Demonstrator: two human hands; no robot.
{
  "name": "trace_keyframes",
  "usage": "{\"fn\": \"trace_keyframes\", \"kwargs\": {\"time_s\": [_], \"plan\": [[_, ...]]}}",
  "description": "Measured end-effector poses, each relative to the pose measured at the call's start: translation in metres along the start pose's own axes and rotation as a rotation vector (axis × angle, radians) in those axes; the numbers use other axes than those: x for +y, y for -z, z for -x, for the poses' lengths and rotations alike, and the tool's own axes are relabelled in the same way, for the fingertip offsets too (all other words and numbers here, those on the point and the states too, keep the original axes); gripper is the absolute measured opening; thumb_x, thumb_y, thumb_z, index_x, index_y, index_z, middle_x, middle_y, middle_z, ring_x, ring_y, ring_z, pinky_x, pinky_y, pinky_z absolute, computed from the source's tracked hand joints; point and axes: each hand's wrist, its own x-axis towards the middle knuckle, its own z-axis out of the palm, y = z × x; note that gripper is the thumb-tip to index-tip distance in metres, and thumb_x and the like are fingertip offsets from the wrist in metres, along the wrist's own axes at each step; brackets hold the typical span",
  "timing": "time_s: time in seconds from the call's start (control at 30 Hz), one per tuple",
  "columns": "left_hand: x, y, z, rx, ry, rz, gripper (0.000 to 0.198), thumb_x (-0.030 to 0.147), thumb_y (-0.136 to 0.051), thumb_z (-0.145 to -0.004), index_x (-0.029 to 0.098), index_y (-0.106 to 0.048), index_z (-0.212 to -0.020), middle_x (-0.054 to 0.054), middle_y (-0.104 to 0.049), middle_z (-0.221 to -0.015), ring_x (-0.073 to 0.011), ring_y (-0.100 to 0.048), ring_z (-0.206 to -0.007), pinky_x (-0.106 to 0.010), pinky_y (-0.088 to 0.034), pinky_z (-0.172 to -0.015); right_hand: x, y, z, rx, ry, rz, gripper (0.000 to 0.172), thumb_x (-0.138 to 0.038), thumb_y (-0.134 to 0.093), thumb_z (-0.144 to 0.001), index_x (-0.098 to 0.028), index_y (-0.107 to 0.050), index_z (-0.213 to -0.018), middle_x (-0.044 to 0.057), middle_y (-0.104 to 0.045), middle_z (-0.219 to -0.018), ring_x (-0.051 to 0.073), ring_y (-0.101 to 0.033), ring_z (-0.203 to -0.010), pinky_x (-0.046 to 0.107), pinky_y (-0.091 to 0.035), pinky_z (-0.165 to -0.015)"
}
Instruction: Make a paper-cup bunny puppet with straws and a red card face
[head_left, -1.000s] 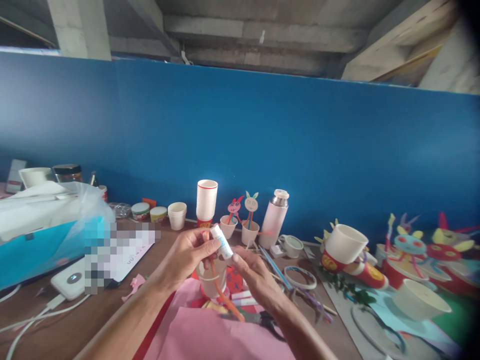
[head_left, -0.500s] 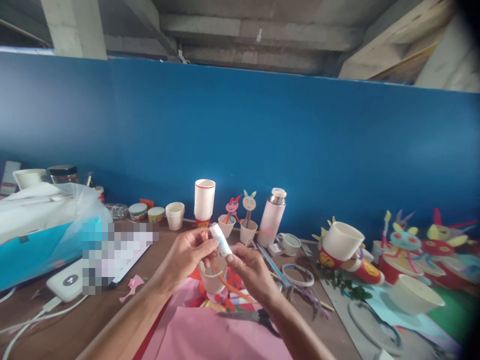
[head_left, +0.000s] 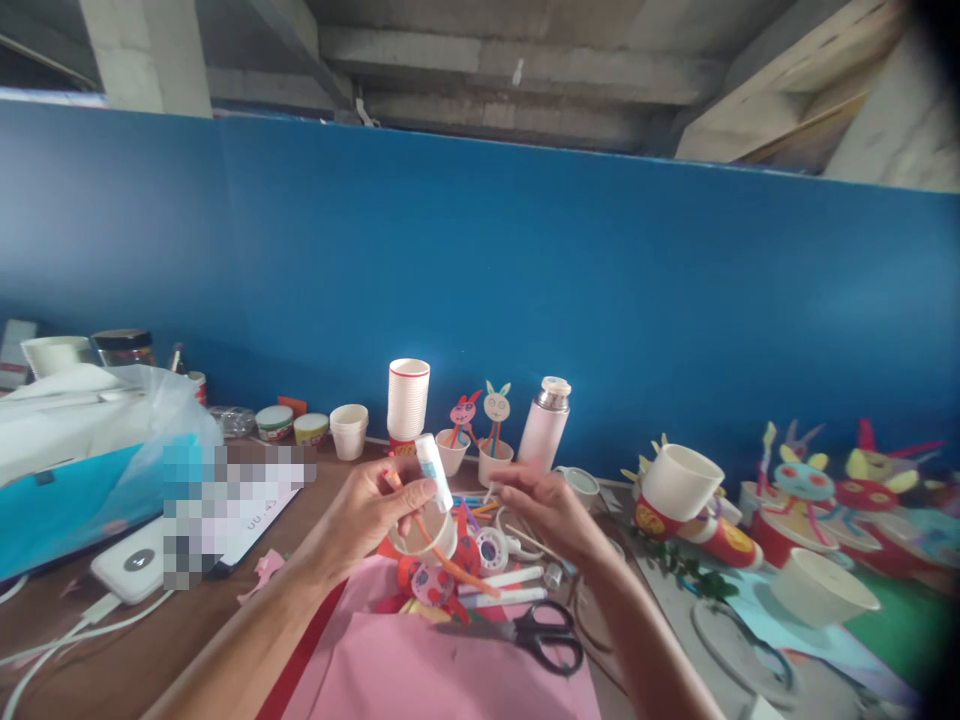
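Note:
My left hand [head_left: 394,505] is closed around a white glue stick [head_left: 433,475] with a blue-printed label. An orange strip [head_left: 450,565] also runs from these fingers, slanting down to the right. Below lies a paper cup [head_left: 426,540], its rim partly behind the strip. My right hand [head_left: 544,510] hovers apart from the glue stick, fingers stretched leftward and slightly blurred, over pens and thin sticks. Beneath the hands are a round pink face cutout [head_left: 431,585], white markers [head_left: 514,590], a tape roll [head_left: 493,548] and black-handled scissors [head_left: 547,638] on pink paper [head_left: 442,675].
Behind stand stacked paper cups [head_left: 409,400], two cups with paper figures [head_left: 496,405] and a pink thermos [head_left: 546,425]. At right are a tipped-over cup craft [head_left: 682,485] and several finished crafts [head_left: 806,480]. A power bank [head_left: 131,560] and plastic bag [head_left: 161,400] lie left.
My right hand has let go of the glue stick and moved up and right. The glue stick stays in my left hand, now more upright. The scissors' handles have come into view.

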Motion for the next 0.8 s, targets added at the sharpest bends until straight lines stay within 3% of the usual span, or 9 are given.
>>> {"fn": "trace_keyframes", "kwargs": {"time_s": [0.13, 0.2, 0.37, 0.53, 0.63, 0.8], "plan": [[0.002, 0.005, -0.001, -0.015, -0.001, -0.04, 0.019, 0.033, -0.057, -0.076, 0.015, -0.062, -0.071, 0.004, -0.051, -0.048, -0.009, -0.045, -0.046, -0.021, -0.034, -0.05, 0.03, 0.039, -0.003, -0.023, -0.114, 0.705, 0.026, -0.028, -0.042, -0.079, -0.018, -0.065, -0.07, 0.0, -0.059, -0.062, 0.013, -0.051, -0.061, 0.021, -0.034, -0.054], [0.002, 0.007, -0.001, -0.005, 0.012, -0.07, 0.02, 0.034, -0.058, -0.074, 0.014, -0.062, -0.069, 0.003, -0.054, -0.051, -0.0096, -0.046, -0.048, -0.021, -0.034, -0.05, 0.047, 0.047, -0.002, -0.031, -0.177, 0.81, 0.025, -0.022, -0.043, -0.075, -0.017, -0.065, -0.064, 0.001, -0.059, -0.06, 0.013, -0.05, -0.057, 0.022, -0.03, -0.051], [-0.002, 0.012, -0.002, 0.036, 0.044, -0.178, 0.021, 0.035, -0.059, -0.071, 0.015, -0.063, -0.077, 0.003, -0.055, -0.053, -0.0105, -0.048, -0.048, -0.02, -0.034, -0.049, 0.075, 0.051, 0.008, -0.175, -0.278, 0.895, 0.019, -0.014, -0.051, -0.063, -0.02, -0.069, -0.062, 0.003, -0.063, -0.06, 0.014, -0.055, -0.056, 0.023, -0.031, -0.051], [-0.008, 0.015, -0.001, 0.021, 0.07, -0.289, 0.026, 0.035, -0.056, -0.073, 0.016, -0.061, -0.09, 0.005, -0.05, -0.051, -0.0107, -0.049, -0.045, -0.02, -0.034, -0.046, 0.08, 0.052, 0.019, -0.254, -0.343, 0.949, 0.037, -0.007, -0.056, -0.052, -0.027, -0.07, -0.08, 0.005, -0.067, -0.085, 0.021, -0.06, -0.077, 0.027, -0.038, -0.061], [-0.009, 0.016, -0.001, 0.019, 0.073, -0.293, 0.024, 0.036, -0.054, -0.074, 0.016, -0.061, -0.085, 0.004, -0.053, -0.052, -0.0106, -0.05, -0.045, -0.02, -0.035, -0.045, 0.083, 0.043, 0.02, -0.263, -0.356, 0.984, 0.038, -0.008, -0.06, -0.048, -0.025, -0.07, -0.081, 0.008, -0.064, -0.094, 0.028, -0.057, -0.089, 0.033, -0.039, -0.068], [-0.002, 0.016, 0.0, 0.003, 0.065, -0.237, 0.023, 0.034, -0.051, -0.076, 0.015, -0.06, -0.085, 0.001, -0.057, -0.06, -0.01, -0.049, -0.047, -0.02, -0.038, -0.046, 0.089, 0.036, 0.018, -0.26, -0.345, 0.947, 0.028, -0.012, -0.06, -0.05, -0.022, -0.07, -0.074, 0.005, -0.066, -0.081, 0.023, -0.06, -0.075, 0.029, -0.039, -0.062]]}}
